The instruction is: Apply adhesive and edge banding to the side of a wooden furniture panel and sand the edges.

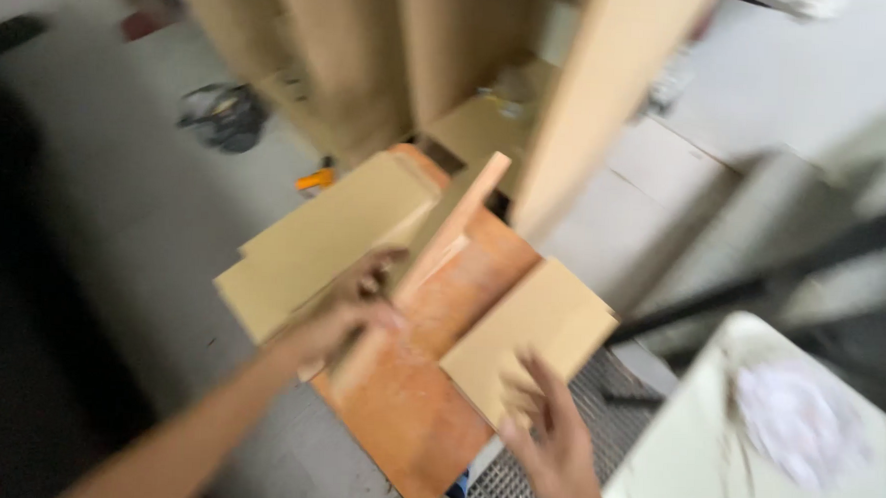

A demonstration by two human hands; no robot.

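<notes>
Lying at frame centre on grey floor [140, 199], an orange board [428, 396] is seen. A wooden strip [432, 268] is gripped by the left hand [348, 309]; the right hand [545, 424], fingers spread, is beside a cardboard sheet [533, 331]. Tall panels [352, 49] are stood upper centre.

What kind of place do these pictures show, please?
Probably a woodworking or furniture workshop. Tall wooden boards lean against each other, cut panels lie on an orange board, and the left hand grips a wooden strip. The picture is blurred.
</notes>
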